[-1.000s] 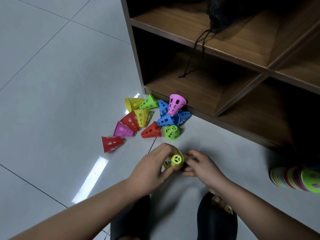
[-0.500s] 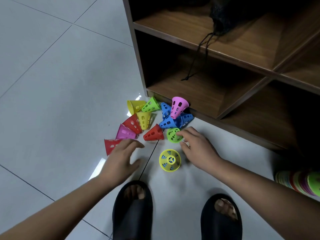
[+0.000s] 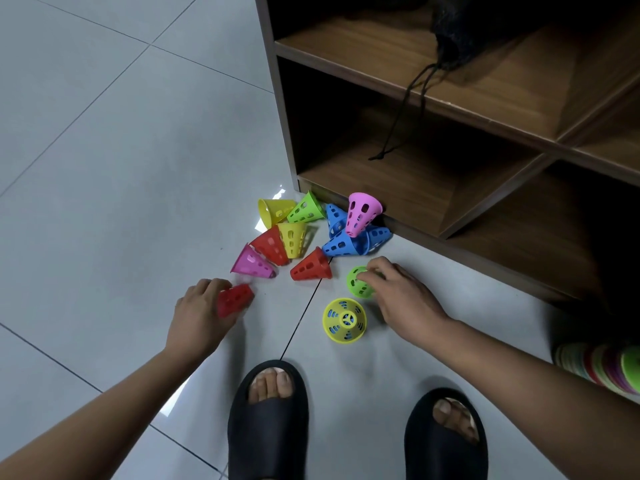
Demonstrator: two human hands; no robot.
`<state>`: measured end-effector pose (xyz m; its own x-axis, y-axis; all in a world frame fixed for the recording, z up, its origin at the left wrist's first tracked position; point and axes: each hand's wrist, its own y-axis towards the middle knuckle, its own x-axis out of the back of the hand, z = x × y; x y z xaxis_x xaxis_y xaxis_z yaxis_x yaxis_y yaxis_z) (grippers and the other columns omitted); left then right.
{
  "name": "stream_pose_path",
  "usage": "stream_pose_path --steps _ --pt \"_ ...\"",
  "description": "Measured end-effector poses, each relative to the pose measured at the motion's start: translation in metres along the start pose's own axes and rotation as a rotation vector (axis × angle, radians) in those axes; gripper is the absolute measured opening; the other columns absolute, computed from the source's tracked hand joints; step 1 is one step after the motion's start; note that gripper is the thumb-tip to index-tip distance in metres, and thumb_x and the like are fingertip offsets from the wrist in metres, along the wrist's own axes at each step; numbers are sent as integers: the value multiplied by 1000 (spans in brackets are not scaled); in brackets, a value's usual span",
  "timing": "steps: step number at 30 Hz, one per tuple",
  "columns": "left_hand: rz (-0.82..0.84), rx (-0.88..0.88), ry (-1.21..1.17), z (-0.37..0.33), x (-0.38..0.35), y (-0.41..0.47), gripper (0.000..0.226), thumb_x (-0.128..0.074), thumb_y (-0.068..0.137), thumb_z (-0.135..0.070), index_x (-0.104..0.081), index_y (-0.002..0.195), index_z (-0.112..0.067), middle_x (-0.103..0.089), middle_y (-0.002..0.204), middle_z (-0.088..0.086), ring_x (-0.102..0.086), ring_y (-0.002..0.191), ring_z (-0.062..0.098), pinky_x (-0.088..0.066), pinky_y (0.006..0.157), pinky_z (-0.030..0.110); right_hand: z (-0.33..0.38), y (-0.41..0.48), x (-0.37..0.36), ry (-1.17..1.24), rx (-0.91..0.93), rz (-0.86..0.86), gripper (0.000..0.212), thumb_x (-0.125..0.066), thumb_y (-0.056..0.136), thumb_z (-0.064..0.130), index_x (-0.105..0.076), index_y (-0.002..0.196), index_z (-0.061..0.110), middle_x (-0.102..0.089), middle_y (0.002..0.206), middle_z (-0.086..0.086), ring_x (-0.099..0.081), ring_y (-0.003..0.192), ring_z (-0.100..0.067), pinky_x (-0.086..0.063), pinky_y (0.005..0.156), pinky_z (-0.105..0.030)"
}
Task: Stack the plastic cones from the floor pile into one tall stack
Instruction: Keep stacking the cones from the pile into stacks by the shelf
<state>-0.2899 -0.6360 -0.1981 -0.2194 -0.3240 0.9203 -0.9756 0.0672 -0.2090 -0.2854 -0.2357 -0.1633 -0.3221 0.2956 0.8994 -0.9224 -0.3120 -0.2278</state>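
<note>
A yellow cone stack (image 3: 345, 320) stands upright on the tiled floor, seen from above, between my two hands. My left hand (image 3: 201, 315) grips a red cone (image 3: 234, 300) lying at the left of the pile. My right hand (image 3: 398, 296) curls its fingers round a green cone (image 3: 358, 283) just beyond the yellow stack. Further back lies the loose pile: a pink cone (image 3: 252, 263), two red cones (image 3: 311, 266), yellow and green ones, blue cones (image 3: 341, 244) and a tilted pink cone (image 3: 362, 213) on top.
A wooden shelf unit (image 3: 450, 109) rises right behind the pile, with a dark drawstring bag (image 3: 460, 32) on an upper shelf. A row of coloured discs (image 3: 599, 365) lies at the right edge. My feet in black slippers (image 3: 268, 420) stand below the hands.
My left hand moved forward and closed round the red cone. My right hand reached the green cone and curled round it. A second ago both held the yellow stack, which now stands alone.
</note>
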Motion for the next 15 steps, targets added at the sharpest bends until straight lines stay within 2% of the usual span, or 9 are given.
stream_pose_path --steps 3,6,8,10,12,15 --pt "29 59 -61 -7 -2 -5 53 -80 86 -59 -63 122 -24 -66 105 -2 -60 90 23 -53 72 38 -3 -3 -4 55 -27 22 46 -63 90 1 -58 130 26 -46 134 5 -60 110 -27 -56 84 -44" --pt "47 66 -118 -22 1 -9 51 -83 84 -42 -64 126 -21 -65 111 -2 -64 97 26 -53 75 38 -7 -9 -7 104 -61 6 40 -61 98 10 -59 132 30 -53 132 10 -65 106 -26 -58 84 -44" --pt "31 36 -171 -36 5 -13 49 -82 82 -32 -65 127 -21 -64 114 -4 -66 97 24 -54 76 36 -9 -14 -9 101 -74 -34 36 -61 100 17 -59 132 33 -56 130 13 -66 104 -24 -57 82 -41" --pt "10 -7 -244 -56 14 -16 44 -82 82 -28 -64 123 -26 -62 112 -10 -66 92 16 -52 74 33 -10 -19 -9 105 -87 -82 34 -62 100 20 -60 131 33 -58 127 13 -65 105 -22 -57 82 -40" --pt "-2 -62 -325 -78 25 -18 43 -83 82 -26 -60 118 -31 -59 107 -16 -63 89 5 -49 72 27 -13 -24 -7 121 -101 -130 31 -64 100 20 -61 129 30 -60 123 10 -65 105 -23 -57 82 -41" --pt "-38 -116 -445 -110 46 -20 44 -87 83 -29 -59 116 -35 -61 109 -20 -63 97 2 -48 77 20 -15 -34 -2 199 -143 -194 27 -67 99 20 -64 126 26 -63 117 7 -64 103 -24 -57 84 -43"
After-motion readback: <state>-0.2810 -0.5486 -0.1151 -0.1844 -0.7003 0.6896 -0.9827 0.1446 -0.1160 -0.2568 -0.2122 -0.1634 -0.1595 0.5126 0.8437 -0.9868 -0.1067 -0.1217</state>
